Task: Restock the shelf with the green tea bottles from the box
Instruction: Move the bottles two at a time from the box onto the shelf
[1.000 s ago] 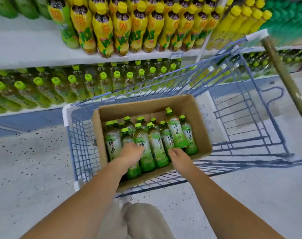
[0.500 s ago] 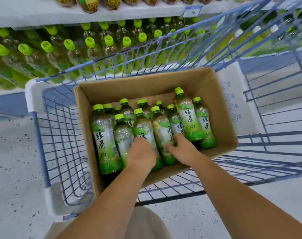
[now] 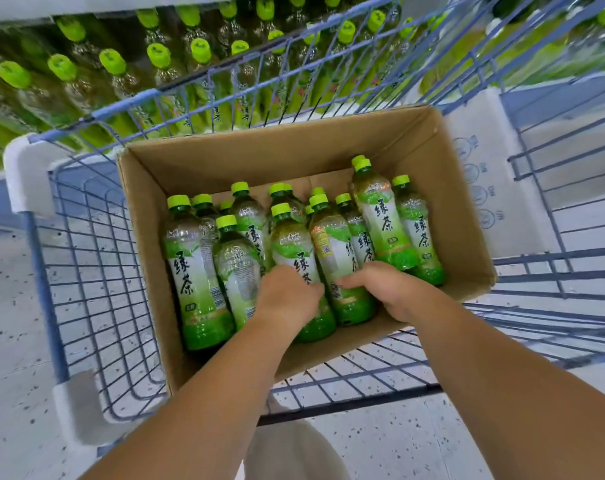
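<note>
Slick, likely heavy green tea bottles (image 3: 294,251) are clasped round mid-body, one each, by left hand (image 3: 287,296) and right hand (image 3: 391,292).

A blue wire shopping cart (image 3: 121,108) fills most of the view, its sides and bottom made of open grid. White plastic corner guards (image 3: 27,174) cap its left corners, one at the top rim and one lower down, near the bottom of the frame. A dark bar runs along the cart's near edge. Inside the cart, on its right side, stands a white panel (image 3: 481,161) printed with round grey symbols; what it is cannot be told. Under the cart lies a pale speckled floor (image 3: 10,341). Beige fabric (image 3: 294,455) shows at the bottom edge.
</note>
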Demonstrator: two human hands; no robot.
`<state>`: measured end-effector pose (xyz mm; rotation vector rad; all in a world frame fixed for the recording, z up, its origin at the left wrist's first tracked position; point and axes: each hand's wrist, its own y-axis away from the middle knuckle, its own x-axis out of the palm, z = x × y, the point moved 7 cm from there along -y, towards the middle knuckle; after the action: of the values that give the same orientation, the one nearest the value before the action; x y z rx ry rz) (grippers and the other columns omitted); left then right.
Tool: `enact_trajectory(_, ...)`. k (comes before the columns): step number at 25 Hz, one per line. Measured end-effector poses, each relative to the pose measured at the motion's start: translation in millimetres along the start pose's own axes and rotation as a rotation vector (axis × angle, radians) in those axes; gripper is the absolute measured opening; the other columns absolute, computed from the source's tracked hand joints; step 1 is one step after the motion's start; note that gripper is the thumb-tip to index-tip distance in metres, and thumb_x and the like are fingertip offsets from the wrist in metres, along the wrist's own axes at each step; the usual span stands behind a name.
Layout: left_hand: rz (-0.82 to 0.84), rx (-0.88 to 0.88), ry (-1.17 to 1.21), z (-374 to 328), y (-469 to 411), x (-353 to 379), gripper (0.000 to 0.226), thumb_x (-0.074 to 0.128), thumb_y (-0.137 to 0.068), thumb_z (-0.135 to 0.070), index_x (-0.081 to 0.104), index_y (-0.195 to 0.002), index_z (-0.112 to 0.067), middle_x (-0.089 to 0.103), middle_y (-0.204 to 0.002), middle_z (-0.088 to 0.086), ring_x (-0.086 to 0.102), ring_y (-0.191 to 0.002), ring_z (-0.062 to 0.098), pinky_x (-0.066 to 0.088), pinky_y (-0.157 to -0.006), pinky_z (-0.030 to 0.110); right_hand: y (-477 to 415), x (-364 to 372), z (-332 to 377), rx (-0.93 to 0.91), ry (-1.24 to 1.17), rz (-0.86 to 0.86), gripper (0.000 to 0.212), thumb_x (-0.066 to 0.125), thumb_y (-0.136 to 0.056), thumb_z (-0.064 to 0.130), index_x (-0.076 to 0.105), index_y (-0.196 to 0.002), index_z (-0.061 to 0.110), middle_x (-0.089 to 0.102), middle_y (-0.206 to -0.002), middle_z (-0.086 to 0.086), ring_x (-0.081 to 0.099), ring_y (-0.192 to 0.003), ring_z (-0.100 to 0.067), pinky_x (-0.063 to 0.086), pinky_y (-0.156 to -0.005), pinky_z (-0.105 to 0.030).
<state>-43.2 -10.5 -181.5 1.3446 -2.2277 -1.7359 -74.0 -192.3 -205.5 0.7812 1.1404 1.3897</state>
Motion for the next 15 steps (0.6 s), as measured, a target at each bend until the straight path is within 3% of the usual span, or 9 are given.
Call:
enact_trajectory(2, 0.012, -0.039, 0.042, 1, -1, -2, 0.041, 0.070, -0.085, -0.035, 0.045, -0.059, -0.016, 0.044, -0.047, -0.002, 0.032, -0.019, 0.005, 0.019, -0.023, 0.015, 1, -3, 2, -0.015, 0.012, 0.004, 0.087, 0.091, -0.056, 0.034, 0.055, -0.130, 0.007, 0.066, -0.125, -0.008, 0.062, -0.114, -0.027, 0.046, -0.104, -0.046)
enact_trajectory(7, -0.021, -0.065, 0.210, 0, 3, -10, 0.037, 0.075, -0.079, -0.025, 0.044, -0.060, -0.015, 0.038, -0.040, -0.004, 0.028, -0.017, 0.005, 0.017, -0.026, 0.012, 9, 8, 14, -0.102, -0.069, 0.000, 0.042, 0.090, -0.065, 0.018, 0.060, -0.095, 0.018, 0.073, -0.088, 0.008, 0.070, -0.075, -0.005, 0.056, -0.064, -0.022)
enact_trajectory(9, 0.007, -0.055, 0.257, 2, 5, -12, 0.036, 0.077, -0.075, -0.028, 0.045, -0.064, -0.014, 0.037, -0.038, -0.005, 0.029, -0.020, 0.006, 0.019, -0.027, 0.012, 15, 12, 20, -0.119, -0.071, 0.015, 0.033, 0.086, -0.070, 0.013, 0.062, -0.091, 0.023, 0.074, -0.091, 0.007, 0.068, -0.067, -0.001, 0.050, -0.051, -0.018)
enact_trajectory(12, 0.027, -0.027, 0.288, 6, 13, -17, 0.039, 0.078, -0.069, -0.038, 0.051, -0.078, -0.011, 0.043, -0.039, -0.008, 0.036, -0.023, 0.006, 0.021, -0.029, 0.012, 27, 15, 24, -0.121, -0.037, 0.007, 0.044, 0.087, -0.065, 0.019, 0.067, -0.104, 0.021, 0.074, -0.100, -0.006, 0.070, -0.083, -0.013, 0.048, -0.066, -0.024)
enact_trajectory(15, -0.001, 0.006, 0.288, 12, 33, -36, 0.068, 0.078, -0.063, -0.048, 0.052, -0.109, -0.004, 0.059, -0.060, -0.004, 0.052, -0.035, 0.005, 0.027, -0.029, 0.014, 45, 21, 27, -0.124, -0.044, -0.018, 0.064, 0.090, -0.057, 0.025, 0.067, -0.116, 0.012, 0.076, -0.108, -0.001, 0.067, -0.109, -0.023, 0.051, -0.089, -0.036)
